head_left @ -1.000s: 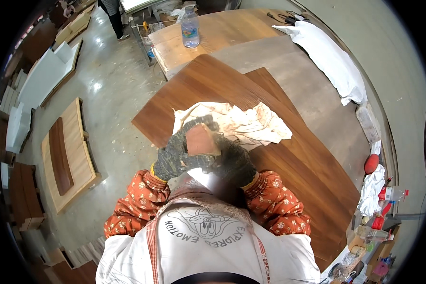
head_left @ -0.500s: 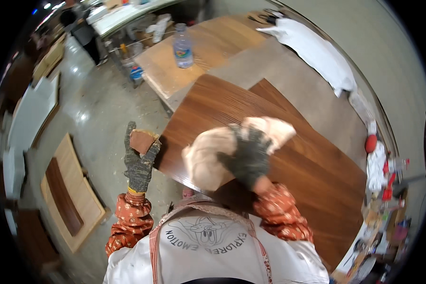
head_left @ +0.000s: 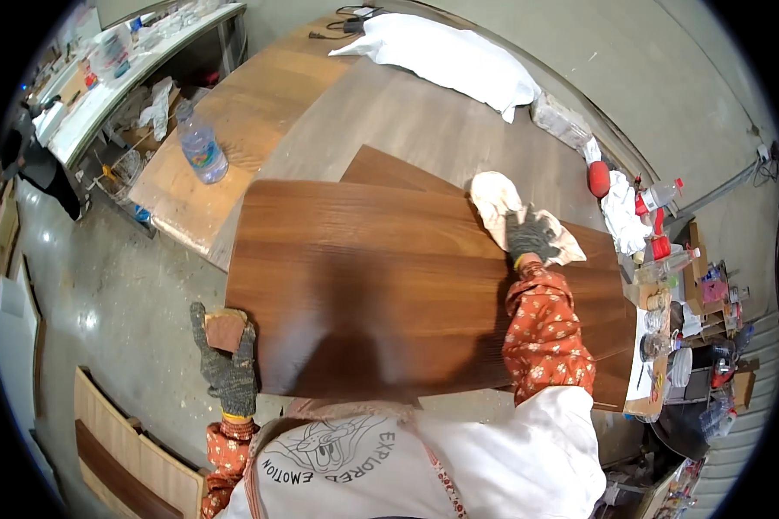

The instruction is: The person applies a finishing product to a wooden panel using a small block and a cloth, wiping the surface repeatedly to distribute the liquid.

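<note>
My left hand [head_left: 227, 363], in a dark grey knit glove, is beside the left edge of a glossy brown wooden board [head_left: 363, 259]. Its fingers close on a small reddish-brown sanding pad [head_left: 225, 330]. Toward the board's far right edge, my right hand [head_left: 530, 235], gloved alike, presses down on a crumpled cream cloth [head_left: 492, 199]. Part of the cloth is hidden beneath that hand. Another brown board [head_left: 395, 170] lies under the first, with one corner showing beyond it.
A water bottle [head_left: 201, 149] stands at the table's far left. White sheeting [head_left: 446, 60] lies along the back. Bottles, jars [head_left: 655, 346] and a red roundish object [head_left: 599, 179] crowd the right side. Leaning panels [head_left: 130, 458] are at the lower left. A person [head_left: 48, 173] stands far left.
My right hand and the cloth have moved from the board's near left part to its far right. My left hand still holds the sanding pad. The view has turned to the right.
</note>
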Available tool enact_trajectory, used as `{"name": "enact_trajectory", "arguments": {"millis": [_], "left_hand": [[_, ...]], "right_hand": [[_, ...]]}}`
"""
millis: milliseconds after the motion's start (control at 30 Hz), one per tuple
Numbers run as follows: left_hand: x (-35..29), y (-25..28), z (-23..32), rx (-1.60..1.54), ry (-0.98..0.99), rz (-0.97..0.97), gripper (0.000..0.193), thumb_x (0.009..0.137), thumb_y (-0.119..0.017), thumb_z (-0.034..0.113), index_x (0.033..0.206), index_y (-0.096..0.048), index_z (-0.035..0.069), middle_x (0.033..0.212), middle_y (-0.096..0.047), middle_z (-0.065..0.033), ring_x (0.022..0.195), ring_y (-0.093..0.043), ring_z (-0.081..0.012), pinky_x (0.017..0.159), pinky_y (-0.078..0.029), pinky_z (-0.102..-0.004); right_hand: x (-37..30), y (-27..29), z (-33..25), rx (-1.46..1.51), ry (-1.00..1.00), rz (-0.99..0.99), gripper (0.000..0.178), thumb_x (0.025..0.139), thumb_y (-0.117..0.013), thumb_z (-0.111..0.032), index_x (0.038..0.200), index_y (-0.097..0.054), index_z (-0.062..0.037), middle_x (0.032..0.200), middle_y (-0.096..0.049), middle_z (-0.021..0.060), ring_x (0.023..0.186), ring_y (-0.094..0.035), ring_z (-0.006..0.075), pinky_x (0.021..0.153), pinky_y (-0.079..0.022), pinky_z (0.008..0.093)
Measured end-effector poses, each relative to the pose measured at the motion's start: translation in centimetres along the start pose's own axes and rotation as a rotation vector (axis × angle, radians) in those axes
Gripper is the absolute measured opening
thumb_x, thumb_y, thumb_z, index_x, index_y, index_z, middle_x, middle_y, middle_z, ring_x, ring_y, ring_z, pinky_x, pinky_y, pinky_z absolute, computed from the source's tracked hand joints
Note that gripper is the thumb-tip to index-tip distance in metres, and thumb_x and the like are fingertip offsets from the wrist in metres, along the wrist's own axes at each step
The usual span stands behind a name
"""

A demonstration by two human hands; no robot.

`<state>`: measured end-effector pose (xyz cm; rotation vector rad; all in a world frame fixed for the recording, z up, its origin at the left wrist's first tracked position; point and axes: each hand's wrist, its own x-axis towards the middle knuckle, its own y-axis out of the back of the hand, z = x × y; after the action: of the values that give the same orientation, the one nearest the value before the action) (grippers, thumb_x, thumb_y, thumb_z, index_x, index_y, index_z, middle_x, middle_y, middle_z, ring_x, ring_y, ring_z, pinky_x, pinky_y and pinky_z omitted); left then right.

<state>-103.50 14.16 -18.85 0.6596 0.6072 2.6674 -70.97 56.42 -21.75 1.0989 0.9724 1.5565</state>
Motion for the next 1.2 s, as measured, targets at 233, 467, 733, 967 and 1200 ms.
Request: {"name": "enact_trajectory", "arguments": {"millis": [233, 467, 733, 967, 1200], "left_hand": [[-0.7, -0.5, -0.5, -0.139, 0.148, -0.013, 0.069, 0.080, -0.072, 0.012, 0.138, -0.035, 0.005, 0.108, -0.061, -0.0063, 0.096, -0.056, -0.0168, 0.091, -0.044, -0.0293], [-0.6, -0.6, -3.0, -0.095, 0.112, 0.084, 0.067, 0.082, -0.069, 0.017, 0.137, -0.033, -0.002, 0.105, -0.057, -0.0063, 0.102, -0.051, -0.0186, 0.100, -0.036, -0.0303], [-0.1, -0.9, -3.6, -0.240, 0.191, -0.017, 0.068, 0.084, -0.065, 0.009, 0.140, -0.028, 0.001, 0.113, -0.055, -0.0047, 0.101, -0.053, -0.0169, 0.096, -0.040, -0.0327], [-0.4, 0.3, -2.9, 0.165, 0.050, -0.089, 0.038, 0.085, -0.063, 0.009, 0.118, -0.050, -0.006, 0.122, -0.052, -0.0100, 0.117, -0.044, -0.0213, 0.104, -0.031, -0.0323], [-0.9, -1.1, -0.4, -0.123, 0.228, 0.128, 0.070, 0.079, -0.070, 0.006, 0.139, -0.034, 0.002, 0.126, -0.050, -0.0084, 0.112, -0.048, -0.0177, 0.101, -0.036, -0.0295]], "right_hand": [[-8.7, 9.3, -20.9, 0.656, 0.678, 0.137, 0.065, 0.086, -0.043, -0.057, 0.139, -0.037, -0.0211, 0.146, -0.029, 0.0169, 0.135, -0.025, 0.0367, 0.106, -0.013, 0.0595], [-1.3, 3.6, -11.2, 0.499, 0.465, 0.286, 0.058, 0.086, -0.042, -0.058, 0.133, -0.045, -0.0234, 0.137, -0.043, 0.0121, 0.130, -0.032, 0.0390, 0.104, -0.018, 0.0629], [7.2, 0.6, 5.4, 0.293, -0.230, -0.146, 0.061, 0.084, -0.045, -0.053, 0.136, -0.041, -0.0223, 0.148, -0.029, 0.0090, 0.139, -0.017, 0.0319, 0.108, -0.013, 0.0569], [2.7, 2.4, -3.8, 0.485, 0.442, 0.253, 0.038, 0.085, -0.052, -0.039, 0.114, -0.058, -0.0158, 0.104, -0.062, 0.0080, 0.106, -0.055, 0.0254, 0.092, -0.035, 0.0490], [-5.1, 9.7, -25.9, 0.719, 1.005, 0.207, 0.043, 0.089, -0.049, -0.037, 0.126, -0.051, -0.0147, 0.127, -0.052, 0.0098, 0.122, -0.042, 0.0280, 0.105, -0.026, 0.0509]]}}
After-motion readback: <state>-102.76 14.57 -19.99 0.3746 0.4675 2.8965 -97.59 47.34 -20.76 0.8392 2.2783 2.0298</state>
